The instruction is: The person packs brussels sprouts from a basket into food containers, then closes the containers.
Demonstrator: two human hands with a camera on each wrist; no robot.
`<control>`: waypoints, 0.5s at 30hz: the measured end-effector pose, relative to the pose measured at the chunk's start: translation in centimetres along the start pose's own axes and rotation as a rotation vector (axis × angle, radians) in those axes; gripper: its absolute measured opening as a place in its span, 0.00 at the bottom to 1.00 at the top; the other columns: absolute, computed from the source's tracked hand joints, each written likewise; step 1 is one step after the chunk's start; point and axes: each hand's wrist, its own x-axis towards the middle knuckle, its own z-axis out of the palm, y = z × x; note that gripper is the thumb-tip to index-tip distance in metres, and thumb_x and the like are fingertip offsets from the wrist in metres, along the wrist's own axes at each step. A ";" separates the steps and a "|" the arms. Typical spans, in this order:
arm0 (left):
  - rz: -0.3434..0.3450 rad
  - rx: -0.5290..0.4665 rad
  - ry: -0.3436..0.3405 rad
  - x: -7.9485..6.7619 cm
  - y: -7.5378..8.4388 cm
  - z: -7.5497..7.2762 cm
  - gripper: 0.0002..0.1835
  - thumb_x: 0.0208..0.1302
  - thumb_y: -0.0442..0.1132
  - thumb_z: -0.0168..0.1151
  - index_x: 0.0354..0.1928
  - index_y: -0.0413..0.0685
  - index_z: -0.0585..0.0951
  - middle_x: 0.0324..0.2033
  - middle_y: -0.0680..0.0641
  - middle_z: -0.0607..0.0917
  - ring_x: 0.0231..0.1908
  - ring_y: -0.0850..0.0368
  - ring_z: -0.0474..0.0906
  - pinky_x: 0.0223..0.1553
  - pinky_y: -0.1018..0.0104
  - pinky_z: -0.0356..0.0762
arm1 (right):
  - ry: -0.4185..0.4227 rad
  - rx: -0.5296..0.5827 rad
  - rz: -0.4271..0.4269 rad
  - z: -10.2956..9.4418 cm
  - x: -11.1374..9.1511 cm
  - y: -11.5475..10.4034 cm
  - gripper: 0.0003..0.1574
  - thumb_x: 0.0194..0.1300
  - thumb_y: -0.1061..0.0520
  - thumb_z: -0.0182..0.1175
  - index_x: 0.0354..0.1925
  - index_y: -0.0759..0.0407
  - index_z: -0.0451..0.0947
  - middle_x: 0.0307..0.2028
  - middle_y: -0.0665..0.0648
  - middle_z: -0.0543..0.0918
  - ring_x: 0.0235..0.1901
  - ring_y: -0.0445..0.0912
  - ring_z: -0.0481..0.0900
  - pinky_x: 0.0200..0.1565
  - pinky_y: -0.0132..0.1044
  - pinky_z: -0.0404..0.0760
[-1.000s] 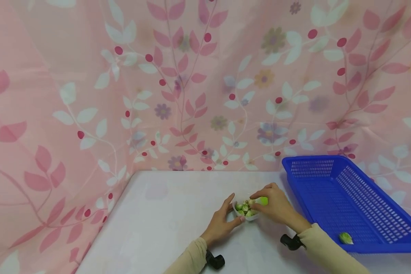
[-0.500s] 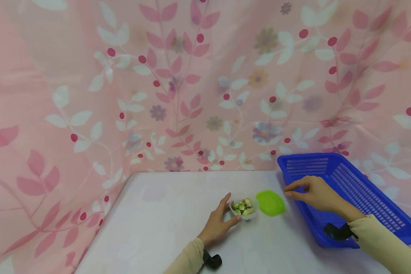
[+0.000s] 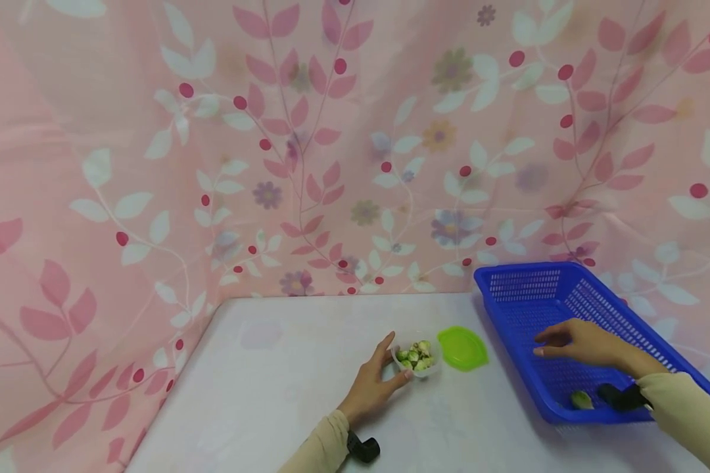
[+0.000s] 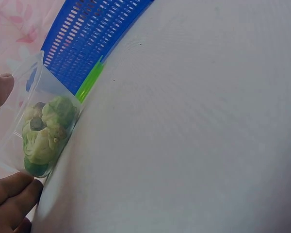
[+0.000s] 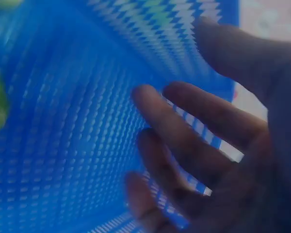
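My left hand (image 3: 368,387) holds a small clear plastic container (image 3: 428,372), thumb on one side and fingers on the other. Several Brussels sprouts (image 4: 43,131) lie in it. Over the blue basket, my right hand (image 3: 586,343) hangs with loosely bent fingers and nothing between them; the right wrist view shows the spread fingers (image 5: 184,141) above the mesh. One Brussels sprout (image 3: 581,400) rests on the basket's floor near its front end, below the right wrist. A blurred green patch at the left edge of the right wrist view appears to be a sprout.
A bright green lid (image 3: 463,349) lies flat on the white table (image 3: 260,381), between the container and the basket. The blue perforated basket (image 3: 511,348) takes up the table's right side. Behind the table hangs a pink floral curtain (image 3: 331,164).
My right hand has left the container and moved right until it is over the basket, uncovering the green lid. My left hand has stayed at the container.
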 end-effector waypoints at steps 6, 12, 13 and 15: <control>-0.002 -0.001 -0.002 0.0 0.0 0.0 0.47 0.74 0.59 0.65 0.86 0.67 0.51 0.73 0.35 0.76 0.72 0.43 0.76 0.73 0.35 0.67 | -0.139 0.008 0.038 -0.4 -0.5 2.6 0.25 0.72 0.48 0.69 0.53 0.68 0.86 0.46 0.58 0.91 0.41 0.44 0.88 0.42 0.36 0.85; -0.006 -0.007 -0.002 0.0 0.3 -0.3 0.47 0.74 0.59 0.65 0.86 0.67 0.51 0.73 0.35 0.75 0.72 0.43 0.76 0.74 0.36 0.67 | -0.243 0.003 0.132 -0.8 -0.3 3.2 0.20 0.71 0.48 0.71 0.49 0.64 0.88 0.44 0.55 0.90 0.43 0.49 0.85 0.46 0.52 0.87; -0.005 -0.004 0.001 0.1 0.4 -0.3 0.47 0.74 0.59 0.66 0.86 0.67 0.51 0.73 0.35 0.75 0.72 0.43 0.76 0.74 0.36 0.67 | -0.258 0.000 0.145 -0.9 -0.2 3.3 0.20 0.70 0.48 0.71 0.49 0.63 0.88 0.44 0.54 0.89 0.44 0.50 0.85 0.46 0.54 0.86; -0.003 -0.001 0.004 0.1 0.4 -0.4 0.46 0.74 0.58 0.66 0.86 0.68 0.52 0.73 0.35 0.76 0.72 0.42 0.75 0.74 0.35 0.66 | -0.280 0.003 0.173 -0.9 -0.1 3.4 0.18 0.70 0.48 0.71 0.47 0.61 0.88 0.43 0.54 0.88 0.43 0.49 0.84 0.46 0.52 0.86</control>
